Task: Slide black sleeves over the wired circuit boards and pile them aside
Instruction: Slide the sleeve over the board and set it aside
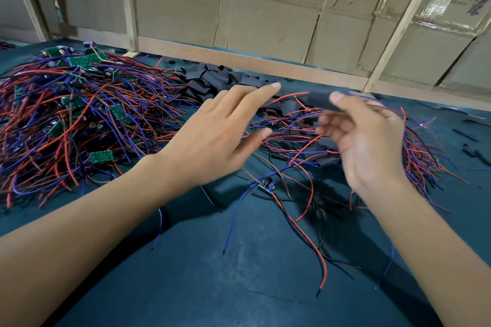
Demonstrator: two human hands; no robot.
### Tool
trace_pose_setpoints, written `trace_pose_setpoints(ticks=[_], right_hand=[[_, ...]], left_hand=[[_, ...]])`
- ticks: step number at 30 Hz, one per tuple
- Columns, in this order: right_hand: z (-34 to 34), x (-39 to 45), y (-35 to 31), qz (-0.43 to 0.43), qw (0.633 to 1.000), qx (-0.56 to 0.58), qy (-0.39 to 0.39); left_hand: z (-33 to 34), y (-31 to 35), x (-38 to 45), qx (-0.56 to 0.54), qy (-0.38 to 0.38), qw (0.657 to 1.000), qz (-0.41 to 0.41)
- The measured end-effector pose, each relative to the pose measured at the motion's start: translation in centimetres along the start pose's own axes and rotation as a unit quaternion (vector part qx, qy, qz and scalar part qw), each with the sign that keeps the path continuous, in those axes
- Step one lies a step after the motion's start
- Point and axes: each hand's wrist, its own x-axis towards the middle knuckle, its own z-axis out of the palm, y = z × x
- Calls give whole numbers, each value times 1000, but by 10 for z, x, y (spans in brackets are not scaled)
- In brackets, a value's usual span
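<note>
My right hand (369, 138) pinches sleeved board (328, 97), ready to drop on finished pile (305, 146) beneath. Left hand (220, 127) spread, empty, reaching toward loose sleeves (212, 79) beyond fingertips. Next: pick one sleeve.

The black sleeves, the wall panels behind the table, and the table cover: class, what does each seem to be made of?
Black sleeves: probably thin matt plastic or rubber tubing, lying flattened and creased.
Wall panels: brown cardboard, with torn edges, folds and tape.
Table cover: dark green, dull and smooth, perhaps a rubber mat; hard to tell.
</note>
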Motion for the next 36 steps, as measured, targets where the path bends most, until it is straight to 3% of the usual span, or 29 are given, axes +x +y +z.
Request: trace_pose_setpoints(ticks=[3, 7, 10, 17, 22, 28, 31, 36], right_hand=[[-11, 10, -12, -1, 997, 32, 71], [-22, 19, -24, -2, 986, 75, 150], [-26, 22, -24, 8, 981, 83, 178], [-24, 20, -20, 61, 972, 131, 184], [-21, 17, -23, 63, 956, 182, 219], [-25, 19, -23, 42, 935, 215, 280], [-25, 19, -19, 25, 942, 177, 285], [-20, 16, -17, -75, 966, 8, 248]], left_hand=[[-1, -5, -2, -7, -46, 999, 1], [2, -10, -7, -74, -206, 973, 76], [12, -7, -10, -54, -249, 959, 124], [16, -6, -11, -65, -195, 971, 122], [22, -2, -11, -18, -246, 964, 105], [19, -1, -11, -15, -247, 964, 95], [17, 0, -9, -5, -229, 970, 85], [9, -1, -6, 12, -147, 986, 74]])
